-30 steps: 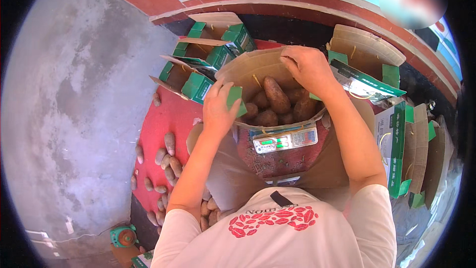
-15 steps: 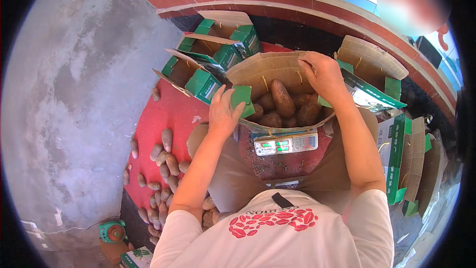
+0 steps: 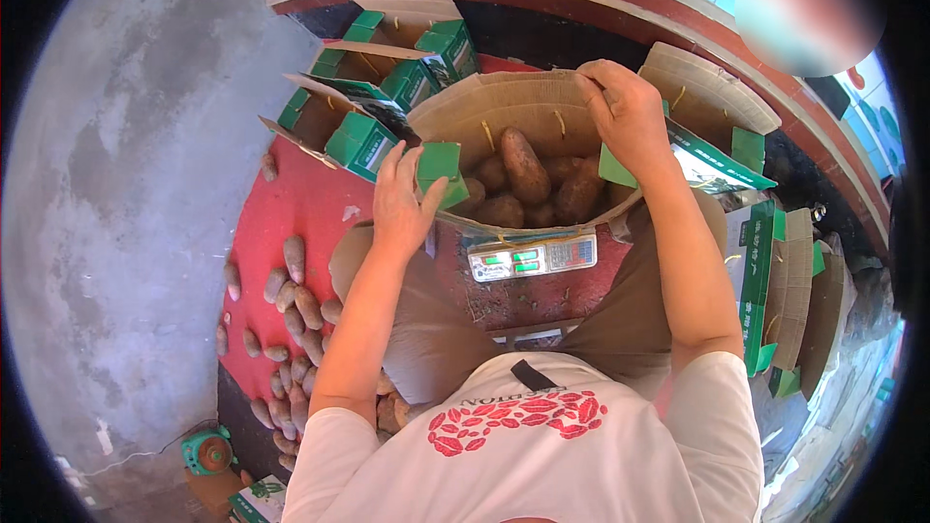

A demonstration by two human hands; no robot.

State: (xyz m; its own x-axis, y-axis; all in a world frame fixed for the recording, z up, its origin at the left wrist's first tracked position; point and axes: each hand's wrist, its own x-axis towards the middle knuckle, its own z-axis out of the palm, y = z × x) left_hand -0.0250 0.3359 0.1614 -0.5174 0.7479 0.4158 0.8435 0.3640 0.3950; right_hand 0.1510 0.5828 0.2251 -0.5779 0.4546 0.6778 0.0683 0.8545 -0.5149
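An open cardboard box [image 3: 465, 116] stands in front of me with several potato-like, long brown tubers [image 3: 524, 167] inside. One tuber lies tilted on top of the others. At the box's left side my left hand [image 3: 399, 208] rests with fingers stretched and apart against a small green side flap [image 3: 439, 163]. My right hand [image 3: 620, 111] is closed, pinching the upper edge of the raised brown lid at its right end. Another green flap [image 3: 615, 167] shows below my right wrist. Under the box's near edge sits a digital scale [image 3: 533, 257] with lit green displays.
Several open green boxes [image 3: 358, 147] stand at the far left. More boxes stand at the right, including a green-and-white one [image 3: 751, 271]. Loose tubers [image 3: 308, 308] lie on the red mat [image 3: 281, 194] to my left. A teal, round device [image 3: 207, 451] sits at the lower left.
The view has shifted, so the whole scene sits a little further up and left. Both hands keep about the same places on the box.
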